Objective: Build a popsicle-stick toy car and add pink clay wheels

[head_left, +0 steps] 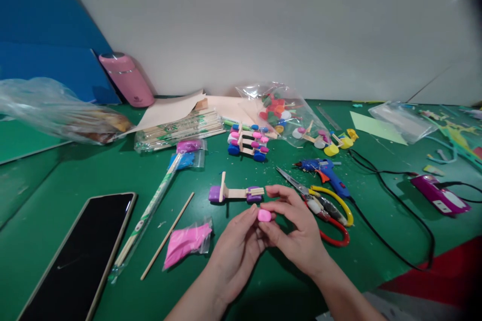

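Note:
A small lump of pink modelling clay (264, 215) is pinched between the fingertips of my left hand (241, 241) and my right hand (293, 223). Just beyond them lies a little wooden-stick vehicle (236, 193) with purple clay wheels and an upright stick at one end. To the left of my left hand is a clear packet of pink clay (188, 243), with a single wooden stick (167, 235) beside it. Scissors (318, 203) with red and yellow handles lie to the right of my right hand.
A blue glue gun (326, 173) trails a black cable to a purple power strip (440, 194). Finished stick vehicles (246, 143) stand farther back. A phone (79, 256), packaged sticks (181, 128), a bag of bottle caps (282, 113) and a pink flask (128, 80) surround the area.

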A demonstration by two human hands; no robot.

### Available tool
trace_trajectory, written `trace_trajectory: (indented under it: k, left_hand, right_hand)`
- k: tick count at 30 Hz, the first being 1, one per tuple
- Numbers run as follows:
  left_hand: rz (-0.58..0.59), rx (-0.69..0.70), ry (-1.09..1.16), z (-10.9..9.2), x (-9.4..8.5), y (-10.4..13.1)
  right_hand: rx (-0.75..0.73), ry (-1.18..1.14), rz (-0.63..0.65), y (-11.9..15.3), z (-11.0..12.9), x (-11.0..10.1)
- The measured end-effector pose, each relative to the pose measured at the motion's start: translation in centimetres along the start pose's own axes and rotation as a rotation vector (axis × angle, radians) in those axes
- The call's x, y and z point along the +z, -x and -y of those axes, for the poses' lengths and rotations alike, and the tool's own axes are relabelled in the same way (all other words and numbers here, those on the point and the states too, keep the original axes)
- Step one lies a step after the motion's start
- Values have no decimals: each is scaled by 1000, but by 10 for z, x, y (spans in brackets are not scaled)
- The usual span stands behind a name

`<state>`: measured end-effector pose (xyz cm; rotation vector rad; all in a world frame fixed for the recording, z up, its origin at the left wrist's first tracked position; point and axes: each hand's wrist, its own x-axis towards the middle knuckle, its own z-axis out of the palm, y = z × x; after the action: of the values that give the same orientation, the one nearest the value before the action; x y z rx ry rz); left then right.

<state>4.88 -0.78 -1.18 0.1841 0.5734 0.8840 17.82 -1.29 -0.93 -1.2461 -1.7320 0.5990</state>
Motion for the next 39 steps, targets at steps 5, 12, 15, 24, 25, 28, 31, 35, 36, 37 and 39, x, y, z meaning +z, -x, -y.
trace_trajectory:
  k: [5,12,15,24,25,28,31,35,36,37,39]
  left_hand:
    - [-6,7,-35,0,0,0]
    - [4,-4,-36,0,1,0]
    - [3,25,-116,0,1,0]
    - [-294,190,-507,-13,5,15]
    - [-318,213,-547,-14,5,16]
    - [-370,273,-622,-14,5,15]
    - [-377,293,-664,-11,2,12]
    - [-414,320,-714,-6,-4,10]
    - [-424,324,-723,-5,-5,9]
    - [-427,323,-729,-5,-6,9]
    - [-424,301,-736,-5,-7,8]
  right_hand:
    - [-2,9,17,-1,-2,-2]
    - [-17,30,47,-4,-5,-4]
    - [-8,43,-5,-12,-7,-6]
    - [8,37,128,-45,-9,2]
    - [9,30,140,-47,-10,4]
    - [22,37,140,-51,-12,7]
    - [46,66,114,-52,-14,5]
    - [55,52,128,-51,-15,5]
    - [52,41,144,-50,-16,5]
    - [50,30,159,-49,-16,6]
    - [47,14,177,-48,-16,8]
